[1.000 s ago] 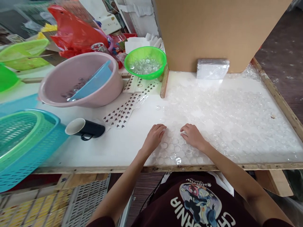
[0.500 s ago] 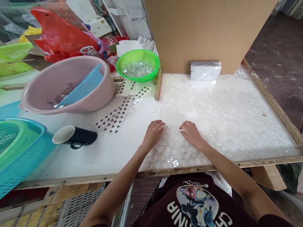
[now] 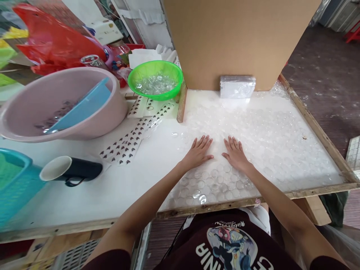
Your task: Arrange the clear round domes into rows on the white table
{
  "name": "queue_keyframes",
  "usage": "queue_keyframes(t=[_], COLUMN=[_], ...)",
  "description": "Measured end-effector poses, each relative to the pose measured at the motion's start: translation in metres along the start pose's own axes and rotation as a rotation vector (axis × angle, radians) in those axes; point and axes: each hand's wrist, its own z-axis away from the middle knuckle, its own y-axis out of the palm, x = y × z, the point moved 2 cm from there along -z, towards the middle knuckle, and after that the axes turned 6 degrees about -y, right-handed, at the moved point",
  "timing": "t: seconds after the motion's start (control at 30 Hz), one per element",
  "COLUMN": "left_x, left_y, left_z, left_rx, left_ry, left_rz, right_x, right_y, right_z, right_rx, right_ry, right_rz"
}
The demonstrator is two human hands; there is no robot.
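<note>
Many clear round plastic discs point(image 3: 222, 185) lie spread in a thin layer over the white tabletop. My left hand point(image 3: 198, 152) rests flat on them, palm down with fingers spread. My right hand point(image 3: 235, 152) lies flat a short way to its right, also palm down with fingers apart. Neither hand holds anything. The discs under my palms are hidden. Beyond my hands, a plastic-wrapped white stack point(image 3: 237, 87) stands against a cardboard box point(image 3: 230, 41).
Left of me are a dark mug point(image 3: 84, 169) on its side, sticker sheets point(image 3: 123, 144), a pink basin point(image 3: 115, 108) with a blue scoop, a green bowl point(image 3: 180, 84) of clear pieces and a turquoise basket point(image 3: 25, 187). Wooden strips point(image 3: 317, 125) edge the table.
Both hands have gone from curled fingers to flat, spread palms, and have moved slightly forward over the discs. The camera view has shifted to the right.
</note>
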Motion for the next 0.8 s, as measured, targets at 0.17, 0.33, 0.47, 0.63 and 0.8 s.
queue_keyframes(t=[0.17,0.33,0.47,0.63,0.8], left_x=[0.003,0.008,0.011,0.011,0.007], left_y=[0.003,0.003,0.002,0.002,0.002], left_z=[-0.013,-0.021,-0.025,-0.028,-0.033], left_rx=[-0.050,-0.064,-0.084,-0.118,-0.107], left_ry=[-0.022,-0.097,-0.154,-0.211,-0.278], left_rz=[-0.021,-0.031,-0.025,-0.031,-0.051], right_x=[0.003,0.010,0.014,0.012,0.007], right_y=[0.003,0.004,0.002,0.002,0.001], right_z=[-0.018,-0.034,-0.043,-0.051,-0.058], right_rx=[-0.023,-0.058,-0.086,-0.123,-0.129], right_ry=[-0.013,0.007,0.009,-0.008,0.002], right_rz=[-0.025,-0.022,-0.008,0.007,0.008])
